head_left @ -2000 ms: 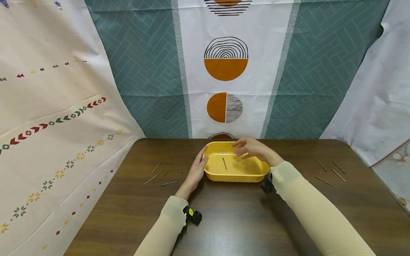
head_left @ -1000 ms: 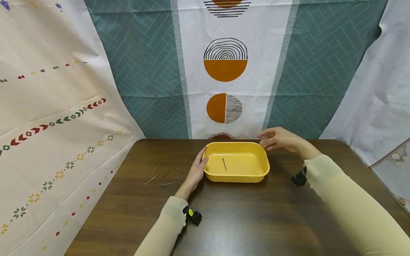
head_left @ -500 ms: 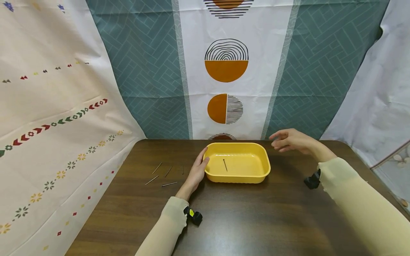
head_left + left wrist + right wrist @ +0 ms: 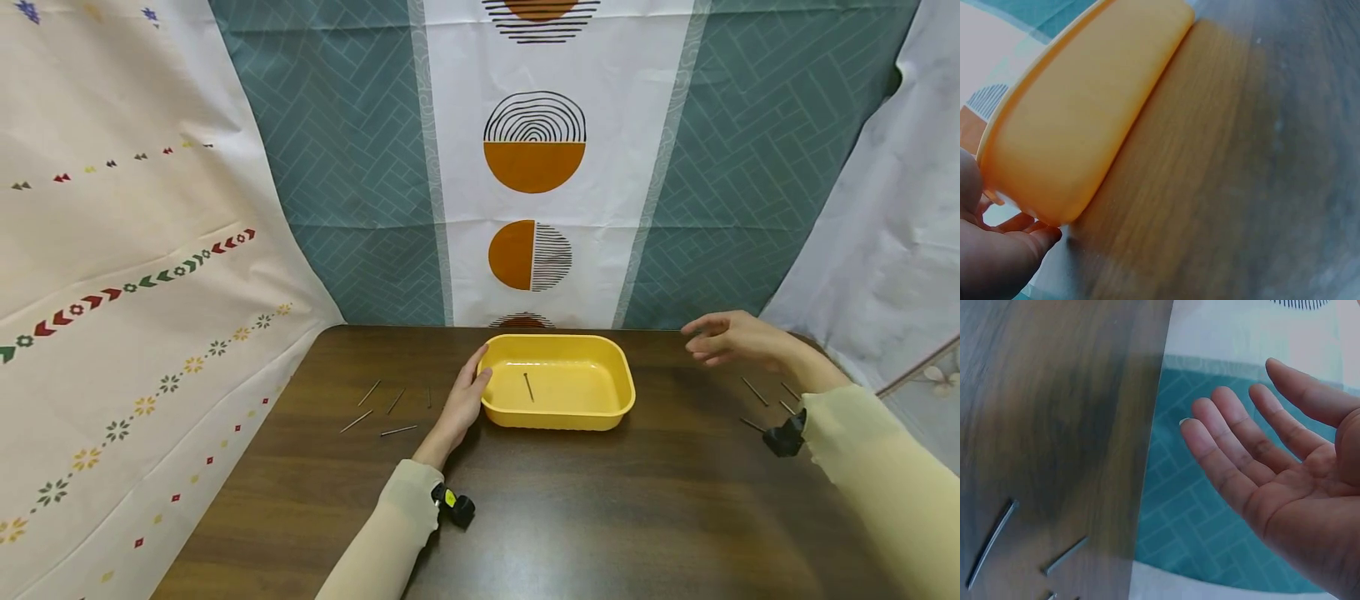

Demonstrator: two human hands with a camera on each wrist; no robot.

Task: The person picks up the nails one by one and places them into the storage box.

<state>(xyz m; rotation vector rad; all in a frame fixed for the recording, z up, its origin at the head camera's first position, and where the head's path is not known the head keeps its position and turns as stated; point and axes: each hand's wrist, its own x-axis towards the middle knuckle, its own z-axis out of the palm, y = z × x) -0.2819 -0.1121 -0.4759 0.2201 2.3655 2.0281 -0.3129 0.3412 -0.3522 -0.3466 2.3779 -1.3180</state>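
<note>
A yellow oblong tray [image 4: 558,420] stands near the back of the table, with a single nail [image 4: 528,387] lying inside it. My left hand [image 4: 461,404] grips its left end, thumb at the rim and fingers along the outside. The left wrist view has the tray's side wall [image 4: 1079,100] with fingertips at its lower corner. Out to the right, my right hand [image 4: 742,337] is held above the table with loosely spread fingers and a bare palm. Beneath it are several loose nails [image 4: 754,391], two of which show well in the right wrist view, a longer nail [image 4: 991,544] and a shorter nail [image 4: 1065,555].
Several more nails [image 4: 398,430] lie scattered on the brown wooden table [image 4: 570,517] to the left of the tray. A patterned cloth [image 4: 360,167] hangs behind the back edge, and pale cloths [image 4: 135,350] flank both sides.
My right hand has moved from over the tray, past its right edge, to above the right-hand nails. The left hand has stayed at the tray, and the nail inside has not moved.
</note>
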